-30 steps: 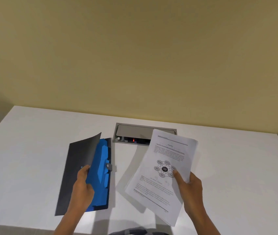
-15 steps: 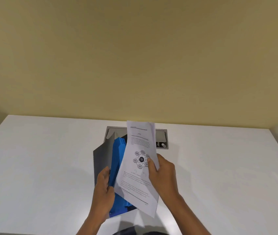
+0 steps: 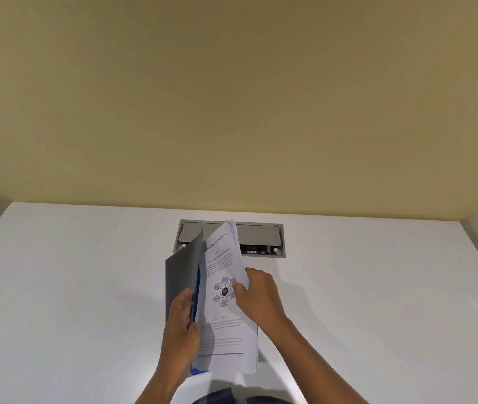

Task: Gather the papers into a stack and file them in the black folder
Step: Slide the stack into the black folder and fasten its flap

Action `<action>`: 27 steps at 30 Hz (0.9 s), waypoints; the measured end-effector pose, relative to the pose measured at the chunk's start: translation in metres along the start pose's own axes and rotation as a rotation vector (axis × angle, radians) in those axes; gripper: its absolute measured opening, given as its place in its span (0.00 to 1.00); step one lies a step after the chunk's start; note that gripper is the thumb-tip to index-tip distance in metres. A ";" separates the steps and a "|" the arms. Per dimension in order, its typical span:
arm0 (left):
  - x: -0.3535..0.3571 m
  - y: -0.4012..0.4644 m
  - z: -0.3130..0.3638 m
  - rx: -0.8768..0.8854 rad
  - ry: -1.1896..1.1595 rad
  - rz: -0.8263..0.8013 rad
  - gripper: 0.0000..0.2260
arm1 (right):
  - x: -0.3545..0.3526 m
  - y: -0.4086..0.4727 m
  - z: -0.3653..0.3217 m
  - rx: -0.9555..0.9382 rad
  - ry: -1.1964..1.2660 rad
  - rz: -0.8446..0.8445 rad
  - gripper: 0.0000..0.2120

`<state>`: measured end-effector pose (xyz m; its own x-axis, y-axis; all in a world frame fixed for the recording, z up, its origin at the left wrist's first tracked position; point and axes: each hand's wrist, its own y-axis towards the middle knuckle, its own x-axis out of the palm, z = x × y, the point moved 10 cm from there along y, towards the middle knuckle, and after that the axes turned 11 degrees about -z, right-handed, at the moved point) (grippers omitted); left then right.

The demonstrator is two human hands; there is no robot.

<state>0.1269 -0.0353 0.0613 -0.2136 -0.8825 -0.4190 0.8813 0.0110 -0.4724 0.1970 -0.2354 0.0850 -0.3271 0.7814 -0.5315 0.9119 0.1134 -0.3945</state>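
Papers [image 3: 226,290] gathered, pinched in right hand [image 3: 256,295] fingers and partly entered into black folder [image 3: 183,272] gripped open by left hand [image 3: 182,325] above worktop [image 3: 71,287]; filing step apparently underway, next needing full seating behind the cover.

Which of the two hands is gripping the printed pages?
The right hand, pinching the white printed paper stack beside its circle diagram. The left hand holds the black folder cover open instead.
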 end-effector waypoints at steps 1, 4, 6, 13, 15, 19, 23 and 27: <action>0.000 0.000 -0.001 -0.005 0.005 0.001 0.25 | 0.003 0.004 0.001 0.004 -0.005 -0.005 0.14; -0.001 0.001 -0.003 -0.013 -0.009 -0.001 0.24 | 0.014 0.014 0.000 0.008 -0.015 -0.020 0.15; -0.001 0.000 -0.005 -0.001 -0.033 -0.008 0.24 | 0.023 0.018 -0.002 0.013 -0.022 -0.033 0.15; 0.003 -0.004 0.001 0.010 -0.083 -0.018 0.27 | 0.060 0.024 -0.003 0.116 -0.037 -0.003 0.07; 0.003 -0.004 0.000 0.012 -0.102 -0.016 0.27 | 0.069 0.025 -0.003 0.139 -0.044 0.006 0.06; 0.005 -0.007 -0.002 0.009 -0.144 -0.010 0.26 | 0.080 0.027 -0.002 0.173 -0.061 -0.014 0.06; 0.008 -0.010 -0.006 0.017 -0.142 -0.018 0.26 | 0.084 0.028 -0.001 0.188 -0.104 -0.048 0.08; 0.012 -0.010 -0.005 0.020 -0.125 -0.040 0.27 | 0.082 0.025 0.007 0.201 -0.096 -0.030 0.07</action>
<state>0.1131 -0.0436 0.0570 -0.1957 -0.9338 -0.2995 0.8815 -0.0337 -0.4710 0.1912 -0.1732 0.0264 -0.3842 0.7161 -0.5828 0.8369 0.0035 -0.5474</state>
